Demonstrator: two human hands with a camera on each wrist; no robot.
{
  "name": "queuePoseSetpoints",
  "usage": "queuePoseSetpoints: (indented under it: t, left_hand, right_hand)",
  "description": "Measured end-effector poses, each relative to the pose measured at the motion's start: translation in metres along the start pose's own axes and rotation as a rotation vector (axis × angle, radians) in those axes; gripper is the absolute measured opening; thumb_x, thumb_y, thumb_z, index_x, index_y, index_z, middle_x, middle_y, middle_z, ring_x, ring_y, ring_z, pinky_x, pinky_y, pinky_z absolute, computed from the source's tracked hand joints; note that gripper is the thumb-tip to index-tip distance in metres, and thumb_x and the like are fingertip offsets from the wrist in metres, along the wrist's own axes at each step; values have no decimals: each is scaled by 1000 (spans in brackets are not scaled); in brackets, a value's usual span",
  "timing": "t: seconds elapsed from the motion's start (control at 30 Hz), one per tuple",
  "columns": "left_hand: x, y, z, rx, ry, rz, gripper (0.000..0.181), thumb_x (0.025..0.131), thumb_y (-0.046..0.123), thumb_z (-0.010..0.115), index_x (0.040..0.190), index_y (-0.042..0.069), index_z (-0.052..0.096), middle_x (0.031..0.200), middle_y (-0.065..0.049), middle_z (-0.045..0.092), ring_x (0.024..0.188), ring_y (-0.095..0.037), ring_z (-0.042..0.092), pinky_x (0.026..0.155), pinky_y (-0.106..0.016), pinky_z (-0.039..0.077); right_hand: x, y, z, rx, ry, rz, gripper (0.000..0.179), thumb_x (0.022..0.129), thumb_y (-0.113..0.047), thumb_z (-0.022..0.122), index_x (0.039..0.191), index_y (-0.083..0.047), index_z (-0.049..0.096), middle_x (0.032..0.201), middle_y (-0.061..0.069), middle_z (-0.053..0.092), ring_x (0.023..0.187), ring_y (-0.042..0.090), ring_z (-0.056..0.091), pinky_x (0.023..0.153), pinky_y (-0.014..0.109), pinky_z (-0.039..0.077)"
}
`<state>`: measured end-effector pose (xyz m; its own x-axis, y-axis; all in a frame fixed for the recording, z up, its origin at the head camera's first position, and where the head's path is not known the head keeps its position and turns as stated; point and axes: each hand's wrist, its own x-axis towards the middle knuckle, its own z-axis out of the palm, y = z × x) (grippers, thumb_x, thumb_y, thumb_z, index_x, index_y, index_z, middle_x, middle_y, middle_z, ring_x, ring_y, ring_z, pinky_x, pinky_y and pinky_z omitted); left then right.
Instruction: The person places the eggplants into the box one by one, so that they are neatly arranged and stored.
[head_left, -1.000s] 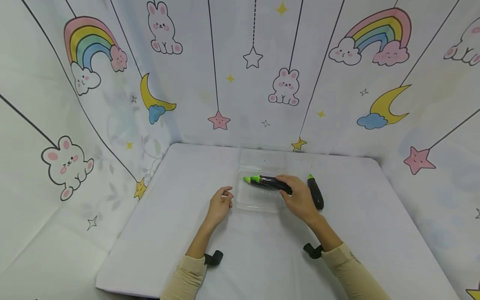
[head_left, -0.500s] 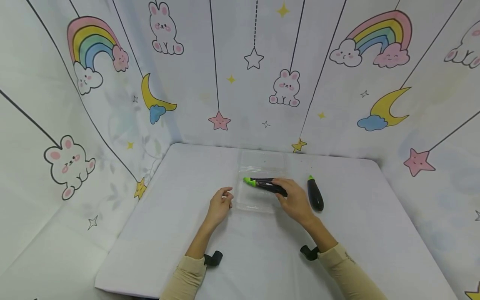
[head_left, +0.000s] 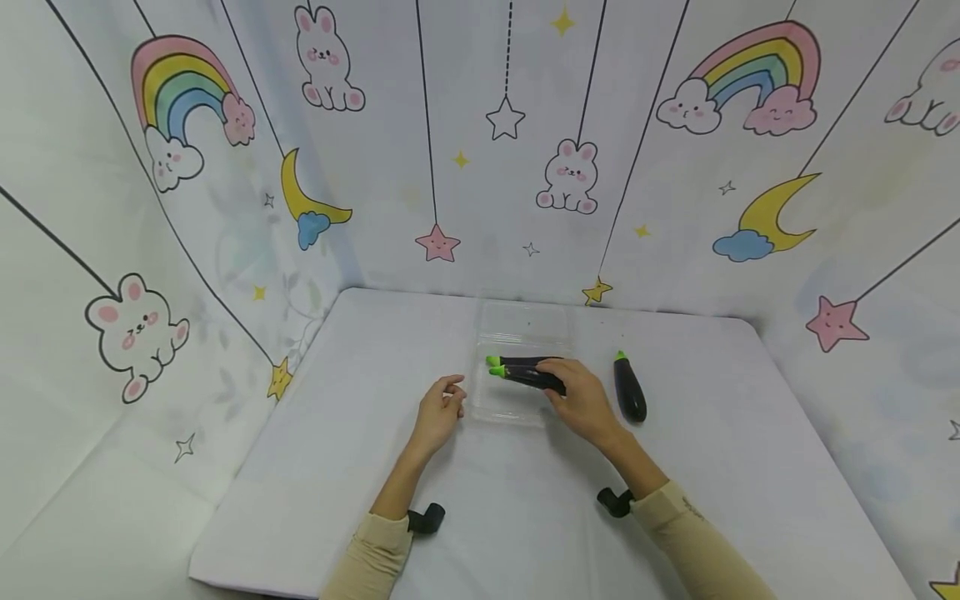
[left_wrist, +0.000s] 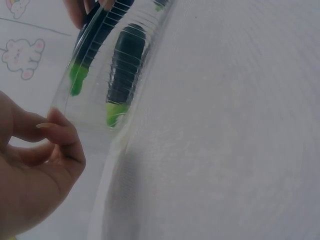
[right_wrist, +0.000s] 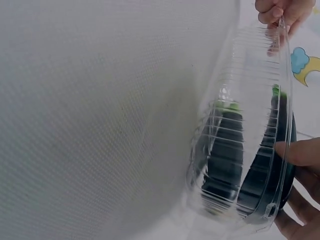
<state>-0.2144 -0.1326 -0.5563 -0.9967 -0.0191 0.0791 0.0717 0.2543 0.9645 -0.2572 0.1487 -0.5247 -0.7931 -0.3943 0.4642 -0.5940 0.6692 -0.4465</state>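
Note:
My right hand (head_left: 583,404) grips the thick end of a dark eggplant (head_left: 525,377) with a green stem, low over the clear plastic container (head_left: 510,415). A second eggplant (head_left: 513,361) lies just behind it in the container, partly covered by my right fingers. Through the ribbed wall, the left wrist view shows that lying eggplant (left_wrist: 127,62); the right wrist view shows the held eggplant (right_wrist: 282,112) at the rim side. At the container's left edge, my left hand (head_left: 439,412) pinches the rim between thumb and curled fingers. A third eggplant (head_left: 630,390) rests on the table to the right.
The container's clear lid (head_left: 525,318) lies folded back toward the rear of the white table (head_left: 360,433). A fabric backdrop (head_left: 390,125) printed with rabbits, stars and rainbows rises behind and at both sides.
My right hand has moved left and slightly nearer with its eggplant, drawing it apart from the one behind and lower into the container. My left hand has stayed at the rim.

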Motion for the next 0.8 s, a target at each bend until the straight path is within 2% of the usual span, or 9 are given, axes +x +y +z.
queuePoseSetpoints:
  t: [0.5, 0.8]
  left_hand:
    - [0, -1, 0, -13, 0, -2, 35, 107, 2, 53, 141, -7, 54, 108, -15, 60, 74, -14, 59, 63, -20, 48]
    - [1, -2, -1, -19, -6, 6, 36, 107, 3, 54, 141, -7, 54, 108, -15, 60, 74, -14, 59, 63, -21, 48]
  right_hand:
    - [4, 0, 8, -20, -71, 8, 48, 80, 6, 86, 124, -6, 74, 128, 6, 71, 123, 27, 62, 104, 45, 52]
    - [6, 4, 16, -37, -95, 30, 47, 80, 5, 87, 123, -8, 74, 128, 4, 71, 123, 26, 61, 103, 45, 52]
